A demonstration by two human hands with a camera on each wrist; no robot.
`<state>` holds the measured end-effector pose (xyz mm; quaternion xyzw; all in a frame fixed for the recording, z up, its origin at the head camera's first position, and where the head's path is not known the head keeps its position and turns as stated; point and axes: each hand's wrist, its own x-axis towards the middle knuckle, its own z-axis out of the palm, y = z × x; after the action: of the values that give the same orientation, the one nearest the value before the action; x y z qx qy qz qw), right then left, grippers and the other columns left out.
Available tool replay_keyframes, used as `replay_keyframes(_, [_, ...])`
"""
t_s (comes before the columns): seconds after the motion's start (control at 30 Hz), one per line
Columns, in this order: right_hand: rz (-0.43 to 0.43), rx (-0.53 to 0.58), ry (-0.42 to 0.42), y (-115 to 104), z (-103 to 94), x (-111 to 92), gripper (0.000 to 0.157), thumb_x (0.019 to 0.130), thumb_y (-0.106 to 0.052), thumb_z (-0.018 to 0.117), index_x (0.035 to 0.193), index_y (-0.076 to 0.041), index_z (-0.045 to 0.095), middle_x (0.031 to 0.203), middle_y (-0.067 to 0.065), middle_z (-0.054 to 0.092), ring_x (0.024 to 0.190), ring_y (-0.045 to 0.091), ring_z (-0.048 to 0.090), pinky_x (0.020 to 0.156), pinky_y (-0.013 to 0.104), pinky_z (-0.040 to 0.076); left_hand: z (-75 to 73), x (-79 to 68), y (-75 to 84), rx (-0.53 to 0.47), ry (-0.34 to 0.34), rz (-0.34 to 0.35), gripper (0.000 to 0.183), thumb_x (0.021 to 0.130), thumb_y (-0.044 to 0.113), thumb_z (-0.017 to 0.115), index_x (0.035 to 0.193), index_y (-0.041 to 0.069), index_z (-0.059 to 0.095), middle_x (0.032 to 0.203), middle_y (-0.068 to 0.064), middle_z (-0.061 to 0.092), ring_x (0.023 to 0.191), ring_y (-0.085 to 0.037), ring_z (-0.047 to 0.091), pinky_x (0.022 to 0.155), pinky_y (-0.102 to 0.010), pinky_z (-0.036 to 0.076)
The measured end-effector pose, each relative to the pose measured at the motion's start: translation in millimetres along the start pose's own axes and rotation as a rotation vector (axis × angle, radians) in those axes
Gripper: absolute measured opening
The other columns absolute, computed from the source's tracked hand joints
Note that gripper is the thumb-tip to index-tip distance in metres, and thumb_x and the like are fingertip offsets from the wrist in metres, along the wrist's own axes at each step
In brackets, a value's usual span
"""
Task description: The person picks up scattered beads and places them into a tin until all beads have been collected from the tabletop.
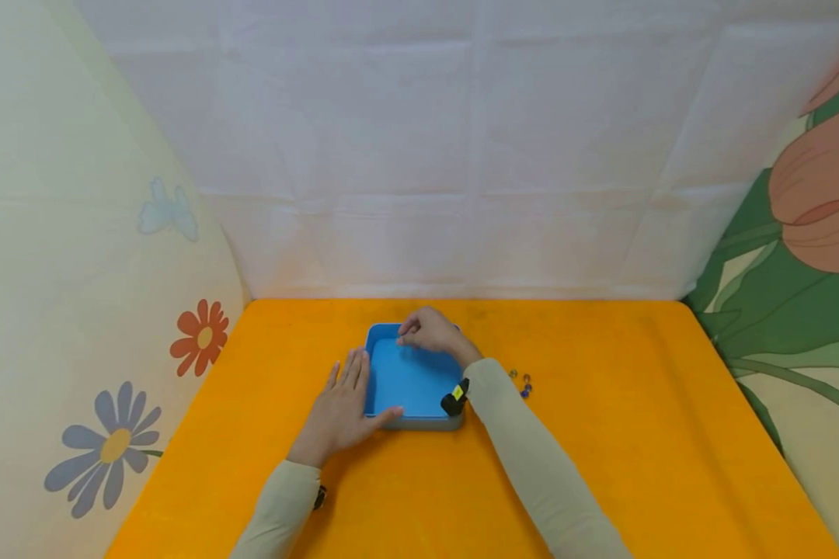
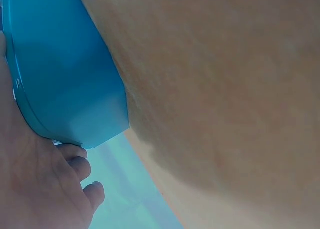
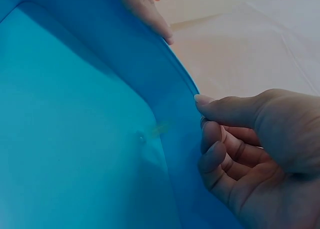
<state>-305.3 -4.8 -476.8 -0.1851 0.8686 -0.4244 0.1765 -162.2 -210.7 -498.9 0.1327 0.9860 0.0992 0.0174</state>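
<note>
My left hand (image 1: 339, 415) lies with extended fingers along the left wall of a shallow blue box (image 1: 405, 388), its thumb on the front rim. In the left wrist view the box's blue side (image 2: 70, 69) fills the upper left beside the fingers. Over the far part of the box is my right hand (image 1: 429, 330), thumb and fingers curled together near the rim. A tiny glint of what looks like a glass marble (image 3: 203, 120) shows between thumb and forefinger, mostly hidden. Below the fingertips, a small clear marble (image 3: 141, 137) is at the box's inner corner, beside a yellowish blur.
Several small glass marbles (image 1: 527, 386) lie on the orange tabletop (image 1: 601, 435) to the right of the box, near the right sleeve (image 1: 524, 450). A white cloth backdrop (image 1: 461, 155) rises behind the table, with flower-print cloths at both sides.
</note>
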Motion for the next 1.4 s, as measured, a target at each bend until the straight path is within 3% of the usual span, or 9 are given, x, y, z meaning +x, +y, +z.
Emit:
replay_keyframes(0.37, [0.018, 0.021, 0.005, 0, -2.5, -3, 0.019, 0.1, -0.023, 0.073, 0.114, -0.01, 0.078, 0.105, 0.007, 0.075, 0.087, 0.02, 0.066, 0.078, 0.03, 0.058, 2.8, 0.5, -1.6, -0.003, 0.007, 0.002, 0.119, 0.092, 0.081, 0.053, 0.167, -0.002, 0.013, 0.177, -0.02, 0.012, 0.166, -0.036, 0.012, 0.136, -0.057, 0.012])
replay_keyframes(0.8, [-0.022, -0.005, 0.031, 0, -13.4, -13, 0.022, 0.099, -0.025, 0.075, 0.113, -0.009, 0.077, 0.105, 0.007, 0.075, 0.088, 0.02, 0.065, 0.08, 0.03, 0.058, 4.1, 1.5, -3.4, -0.001, 0.014, 0.013, 0.119, 0.092, 0.081, 0.054, 0.167, -0.002, 0.014, 0.176, -0.02, 0.012, 0.166, -0.037, 0.013, 0.136, -0.057, 0.012])
replay_keyframes(1.13, [-0.07, -0.017, 0.045, 2, -28.7, -31, 0.026, 0.099, -0.026, 0.075, 0.115, -0.007, 0.076, 0.109, 0.008, 0.076, 0.091, 0.019, 0.066, 0.08, 0.032, 0.059, 5.2, 2.2, -4.5, -0.007, 0.003, 0.01, 0.12, 0.092, 0.081, 0.054, 0.166, -0.003, 0.013, 0.176, -0.021, 0.011, 0.166, -0.038, 0.013, 0.136, -0.058, 0.013])
replay_keyframes(1.4, [-0.104, -0.021, 0.057, 6, -41.4, -53, 0.024, 0.1, -0.027, 0.074, 0.114, -0.008, 0.076, 0.101, 0.006, 0.074, 0.084, 0.018, 0.064, 0.073, 0.029, 0.056, 4.7, 3.0, -3.4, 0.029, 0.002, 0.011, 0.12, 0.091, 0.082, 0.053, 0.166, -0.004, 0.016, 0.176, -0.022, 0.014, 0.165, -0.039, 0.014, 0.135, -0.058, 0.015])
